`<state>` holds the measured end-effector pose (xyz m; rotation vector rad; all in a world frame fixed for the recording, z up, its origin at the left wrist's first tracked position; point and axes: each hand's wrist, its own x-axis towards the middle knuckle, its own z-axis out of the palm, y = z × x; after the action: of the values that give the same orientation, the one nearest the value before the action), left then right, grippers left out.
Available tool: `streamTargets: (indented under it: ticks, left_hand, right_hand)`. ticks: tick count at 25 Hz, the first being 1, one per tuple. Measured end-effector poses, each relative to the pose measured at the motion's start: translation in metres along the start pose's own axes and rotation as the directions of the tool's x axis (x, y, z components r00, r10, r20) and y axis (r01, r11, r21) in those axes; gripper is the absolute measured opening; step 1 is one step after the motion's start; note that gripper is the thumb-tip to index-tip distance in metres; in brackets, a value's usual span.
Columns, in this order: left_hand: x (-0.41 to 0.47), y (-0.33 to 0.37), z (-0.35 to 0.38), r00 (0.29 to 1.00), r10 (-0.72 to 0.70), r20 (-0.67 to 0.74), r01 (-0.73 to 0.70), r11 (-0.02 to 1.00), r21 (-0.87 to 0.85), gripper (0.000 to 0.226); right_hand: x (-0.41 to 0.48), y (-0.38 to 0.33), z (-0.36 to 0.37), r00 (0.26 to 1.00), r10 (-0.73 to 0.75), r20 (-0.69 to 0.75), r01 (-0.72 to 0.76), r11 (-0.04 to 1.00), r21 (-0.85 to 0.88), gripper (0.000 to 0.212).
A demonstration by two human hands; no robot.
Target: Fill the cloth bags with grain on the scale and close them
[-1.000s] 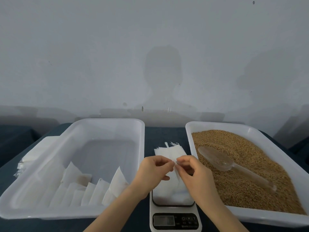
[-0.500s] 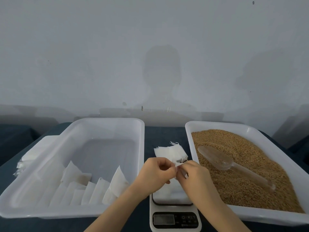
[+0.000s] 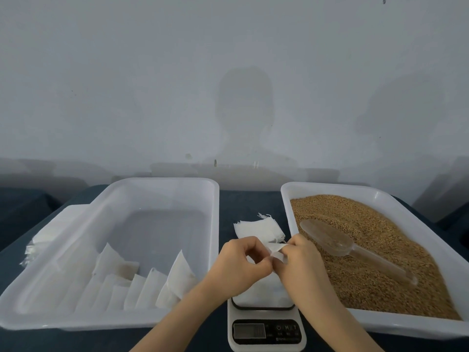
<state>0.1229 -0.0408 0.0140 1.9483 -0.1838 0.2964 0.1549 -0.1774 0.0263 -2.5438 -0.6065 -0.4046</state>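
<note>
My left hand (image 3: 238, 262) and my right hand (image 3: 300, 260) meet above the white kitchen scale (image 3: 266, 331), and both pinch the mouth of a small white cloth bag (image 3: 275, 250) between fingertips. The bag's lower part hangs over the scale platform. A small stack of empty cloth bags (image 3: 257, 228) lies on the dark table just behind my hands. Brown grain (image 3: 380, 250) fills the white tray on the right (image 3: 330, 189), and a clear plastic scoop (image 3: 335, 241) lies on the grain.
A large white tray (image 3: 165, 184) on the left holds several filled white bags (image 3: 142, 285) leaning along its near side. Another pile of white cloth bags (image 3: 38, 240) lies outside that tray's left edge. A pale wall stands close behind the table.
My hands have shifted slightly and pulled a little apart at the bag's mouth, with more of the cloth edge showing between them. Trays, scoop and scale are unmoved.
</note>
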Motion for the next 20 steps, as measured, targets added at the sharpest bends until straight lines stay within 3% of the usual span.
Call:
streamTargets:
  ticks: [2, 4, 6, 8, 12, 15, 18, 20]
  left_hand:
    - [-0.001, 0.000, 0.000, 0.995, 0.089, -0.046, -0.088, 0.996, 0.031, 0.019]
    - [-0.001, -0.002, 0.000, 0.980, 0.191, -0.052, -0.182, 0.973, 0.141, 0.055]
    - [0.000, -0.003, 0.004, 0.967, 0.249, 0.059, -0.255, 0.916, 0.309, 0.087]
    - [0.002, -0.002, 0.010, 0.956, 0.231, 0.180, -0.290, 0.841, 0.457, 0.098]
    - [0.013, -0.006, 0.016, 0.952, 0.249, 0.177, -0.306, 0.772, 0.557, 0.072]
    - [0.018, -0.007, 0.012, 0.944, 0.281, 0.175, -0.328, 0.723, 0.608, 0.053]
    - [0.022, -0.008, 0.005, 0.971, 0.141, 0.195, -0.224, 0.824, 0.520, 0.044]
    - [0.024, -0.010, 0.000, 0.977, 0.027, 0.213, -0.118, 0.897, 0.425, 0.041]
  right_hand:
    - [0.004, 0.002, -0.006, 0.995, 0.055, 0.087, -0.056, 0.998, 0.008, 0.023]
    - [0.008, 0.002, -0.019, 0.977, 0.116, 0.178, -0.128, 0.990, 0.058, 0.020]
    - [0.011, 0.003, -0.031, 0.935, 0.174, 0.309, -0.210, 0.974, 0.086, 0.022]
    - [0.012, 0.005, -0.039, 0.899, 0.206, 0.387, -0.268, 0.956, 0.115, 0.025]
    - [0.015, -0.002, -0.039, 0.866, 0.192, 0.462, -0.279, 0.952, 0.128, 0.026]
    - [0.016, -0.007, -0.035, 0.880, 0.164, 0.446, -0.245, 0.961, 0.131, 0.040]
    - [0.014, -0.003, -0.036, 0.894, 0.120, 0.431, -0.219, 0.958, 0.188, 0.039]
    - [0.014, 0.012, -0.047, 0.928, 0.130, 0.349, -0.222, 0.945, 0.238, 0.024]
